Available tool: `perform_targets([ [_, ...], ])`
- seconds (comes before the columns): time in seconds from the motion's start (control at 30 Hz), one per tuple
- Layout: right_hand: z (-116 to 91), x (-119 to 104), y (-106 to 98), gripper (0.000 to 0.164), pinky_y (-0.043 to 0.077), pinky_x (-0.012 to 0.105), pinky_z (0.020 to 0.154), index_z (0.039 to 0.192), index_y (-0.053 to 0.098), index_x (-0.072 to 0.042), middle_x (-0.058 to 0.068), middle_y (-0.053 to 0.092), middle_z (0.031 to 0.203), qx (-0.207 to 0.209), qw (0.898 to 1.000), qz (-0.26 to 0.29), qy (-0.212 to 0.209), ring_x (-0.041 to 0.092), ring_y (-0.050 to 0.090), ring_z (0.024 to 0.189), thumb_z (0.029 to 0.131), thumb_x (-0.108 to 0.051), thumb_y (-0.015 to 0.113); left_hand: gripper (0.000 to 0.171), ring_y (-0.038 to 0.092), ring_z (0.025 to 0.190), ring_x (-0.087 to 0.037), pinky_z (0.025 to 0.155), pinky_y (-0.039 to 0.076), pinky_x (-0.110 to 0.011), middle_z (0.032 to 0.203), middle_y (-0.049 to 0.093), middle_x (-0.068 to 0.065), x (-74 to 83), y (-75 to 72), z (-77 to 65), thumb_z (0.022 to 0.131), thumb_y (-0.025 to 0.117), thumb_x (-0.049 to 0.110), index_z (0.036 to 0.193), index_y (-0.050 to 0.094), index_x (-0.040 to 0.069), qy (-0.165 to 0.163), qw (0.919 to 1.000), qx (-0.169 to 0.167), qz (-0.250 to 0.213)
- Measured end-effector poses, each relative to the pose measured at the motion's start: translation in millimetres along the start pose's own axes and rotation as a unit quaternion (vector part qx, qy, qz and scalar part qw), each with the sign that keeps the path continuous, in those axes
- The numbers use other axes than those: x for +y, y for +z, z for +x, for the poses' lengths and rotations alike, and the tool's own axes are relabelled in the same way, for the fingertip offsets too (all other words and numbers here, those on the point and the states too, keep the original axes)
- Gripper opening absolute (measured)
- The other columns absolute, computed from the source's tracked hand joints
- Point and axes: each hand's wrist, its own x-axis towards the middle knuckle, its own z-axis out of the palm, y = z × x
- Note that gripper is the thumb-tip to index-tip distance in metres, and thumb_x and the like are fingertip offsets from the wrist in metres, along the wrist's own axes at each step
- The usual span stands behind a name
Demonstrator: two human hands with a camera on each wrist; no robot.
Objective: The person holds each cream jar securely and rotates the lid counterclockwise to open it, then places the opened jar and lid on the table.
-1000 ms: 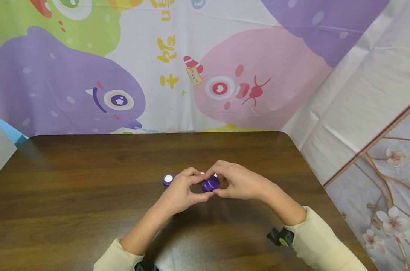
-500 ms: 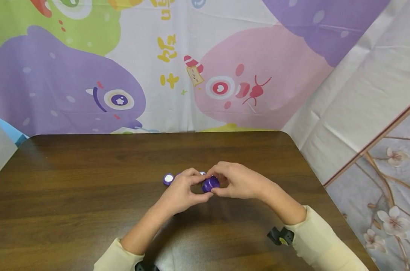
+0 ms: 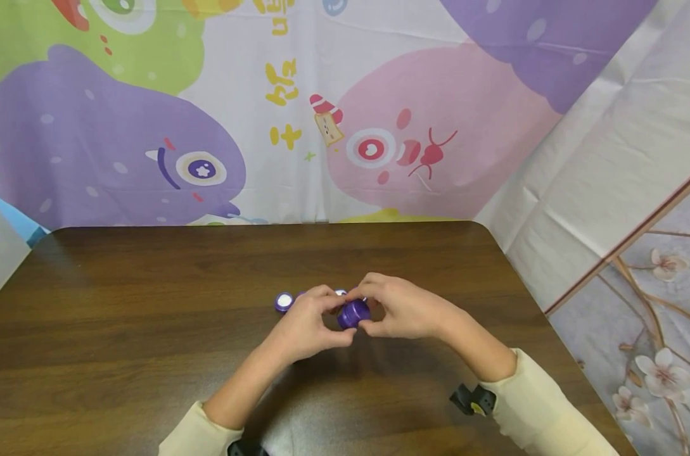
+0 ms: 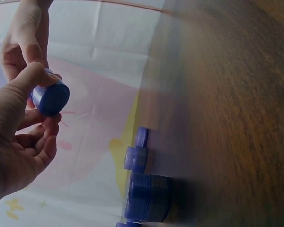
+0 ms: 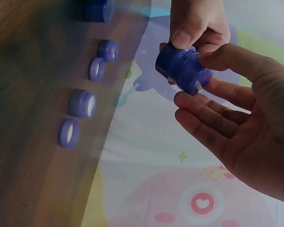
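Over the table, both hands hold one purple stepped, jar-like plastic piece (image 3: 353, 314) between them. My left hand (image 3: 307, 326) pinches its wider end; the left thumb lies on it in the right wrist view. From the other side my right hand (image 3: 410, 307) grips the narrower end with thumb and fingers. In the left wrist view, the round dark end of the piece (image 4: 51, 100) faces the camera. Its ridged side (image 5: 182, 68) shows in the right wrist view. The fingers hide part of it.
Several purple pieces stand in a row on the brown wooden table (image 3: 151, 354) behind the hands: a large jar (image 4: 146, 196), smaller jars (image 5: 82, 103) and shallow lids or rings (image 5: 69, 132). One white-centred round piece (image 3: 284, 301) shows left of the hands. A printed cloth (image 3: 316, 190) hangs behind.
The purple piece has turned slightly in the fingers and dipped a little toward me. My left thumb has shifted slightly downward. Both arms stay nearly still.
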Motion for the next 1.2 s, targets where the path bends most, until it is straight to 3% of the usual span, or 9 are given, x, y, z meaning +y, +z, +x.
perform_targets([
  [0.13,-2.2,1.1,0.3,0.038,0.05,0.02,0.071,0.116,0.06,-0.006,0.0,0.058,0.099,0.0,1.0,0.016,0.012,0.009,0.055,0.083,0.08,-0.015,0.069,0.046,0.058,0.08,-0.017,0.067,0.045,-0.02,0.087,0.062,0.0,-0.2,-0.1,0.3,0.069,0.078,0.021,0.112,0.068,0.007,0.004,0.9999,0.005,0.014],
  [0.43,-7.7,12.7,5.7,0.043,0.053,0.026,0.072,0.118,0.054,-0.005,0.002,0.061,0.099,0.023,0.997,0.059,0.032,0.013,0.06,0.086,0.078,-0.011,0.069,0.038,0.054,0.077,-0.013,0.064,0.043,-0.018,0.083,0.063,0.0,-1.6,0.8,1.4,0.068,0.078,0.02,0.103,0.07,0.005,0.008,0.9996,0.012,0.026],
  [0.7,-11.7,24.5,12.0,0.04,0.054,0.032,0.078,0.116,0.056,-0.007,0.001,0.063,0.103,0.045,0.994,0.087,0.041,0.013,0.062,0.088,0.079,-0.01,0.069,0.042,0.054,0.084,-0.015,0.07,0.046,-0.023,0.091,0.062,-0.002,-2.7,0.7,-0.3,0.068,0.078,0.019,0.106,0.07,0.004,-0.01,0.9996,0.021,0.017],
  [1.0,-14.6,34.8,18.6,0.038,0.052,0.031,0.08,0.114,0.057,-0.008,0.001,0.064,0.104,0.067,0.991,0.104,0.058,0.014,0.061,0.091,0.078,-0.01,0.069,0.047,0.049,0.074,-0.009,0.062,0.044,-0.017,0.089,0.059,-0.003,-3.2,0.7,-1.4,0.07,0.079,0.02,0.112,0.068,0.002,-0.049,0.9988,0.005,0.002],
  [1.2,-15.2,39.5,23.6,0.037,0.051,0.031,0.083,0.113,0.056,-0.01,-0.001,0.063,0.103,0.063,0.988,0.121,0.071,0.011,0.059,0.093,0.078,-0.01,0.069,0.043,0.054,0.076,-0.015,0.061,0.044,-0.018,0.087,0.06,-0.004,-6.7,3.4,0.2,0.068,0.079,0.018,0.107,0.069,0.001,-0.056,0.9984,0.004,0.008],
])
